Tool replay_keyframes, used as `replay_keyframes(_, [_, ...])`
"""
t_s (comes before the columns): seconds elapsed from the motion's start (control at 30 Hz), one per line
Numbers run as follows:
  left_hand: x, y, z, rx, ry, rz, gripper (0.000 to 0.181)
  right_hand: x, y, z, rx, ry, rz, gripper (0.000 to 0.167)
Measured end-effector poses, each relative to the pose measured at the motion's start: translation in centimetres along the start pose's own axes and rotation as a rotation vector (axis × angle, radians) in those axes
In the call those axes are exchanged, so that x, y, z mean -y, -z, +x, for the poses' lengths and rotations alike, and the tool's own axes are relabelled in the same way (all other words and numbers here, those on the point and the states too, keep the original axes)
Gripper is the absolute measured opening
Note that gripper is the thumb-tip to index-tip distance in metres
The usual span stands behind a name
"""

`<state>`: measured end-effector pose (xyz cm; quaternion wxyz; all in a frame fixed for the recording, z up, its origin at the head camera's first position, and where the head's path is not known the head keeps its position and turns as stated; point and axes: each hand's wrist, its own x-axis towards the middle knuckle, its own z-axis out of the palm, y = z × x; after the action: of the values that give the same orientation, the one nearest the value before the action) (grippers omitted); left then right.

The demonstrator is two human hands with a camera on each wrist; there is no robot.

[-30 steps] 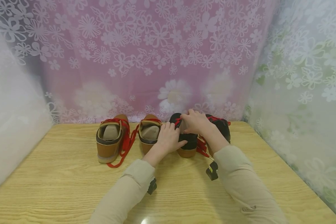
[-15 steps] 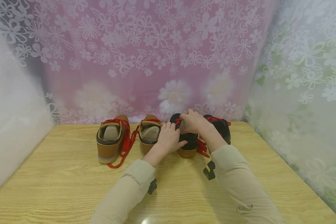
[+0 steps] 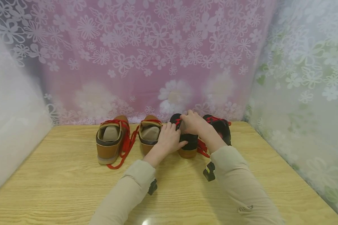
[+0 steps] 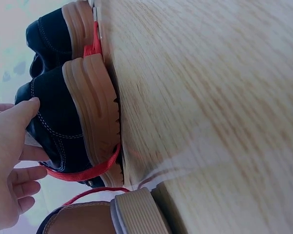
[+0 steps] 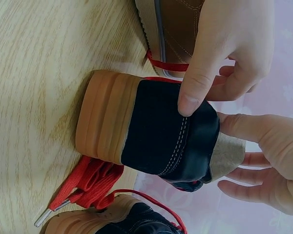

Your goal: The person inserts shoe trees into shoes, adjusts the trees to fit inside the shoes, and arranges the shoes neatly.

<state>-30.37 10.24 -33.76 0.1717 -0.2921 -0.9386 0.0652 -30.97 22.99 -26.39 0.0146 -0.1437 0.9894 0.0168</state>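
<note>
A black shoe [image 3: 188, 151] with a tan sole and red laces stands third from the left in the row. My left hand [image 3: 169, 139] grips its left side, thumb on the heel collar [image 5: 193, 114] in the right wrist view. A grey-beige insert [image 5: 228, 155] pokes out of the shoe's opening, between the thumb and fingers of my right hand [image 5: 278, 161]. How deep the insert reaches is hidden inside the shoe. The other black shoe [image 3: 224, 131] stands to the right, its opening partly visible beyond my right wrist.
Two brown shoes [image 3: 107, 152] with red laces stand on the left; each contains a beige insert [image 3: 111, 133]. Red laces [image 3: 203, 148] lie between the black shoes. A floral curtain [image 3: 146, 62] hangs behind the wooden table [image 3: 62, 187].
My right hand and forearm have shifted slightly left, uncovering more of the right black shoe. My left hand stays on the shoe in nearly the same place.
</note>
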Motion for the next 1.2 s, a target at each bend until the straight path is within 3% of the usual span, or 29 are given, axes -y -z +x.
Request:
replay_keyframes(0.5, [0.2,-0.1,-0.1,-0.03,-0.049,0.053,0.058,-0.2,-0.1,0.1,-0.011,-0.004,0.013,0.061])
replay_keyframes(0.73, [0.2,-0.3,-0.3,-0.053,-0.052,0.063,0.057,-0.5,-0.2,0.3,-0.021,0.025,-0.015,0.06])
replay_keyframes(1.2, [0.3,-0.3,-0.4,-0.057,-0.05,0.057,0.056,-1.5,-0.5,1.0,-0.057,0.055,0.035,0.059])
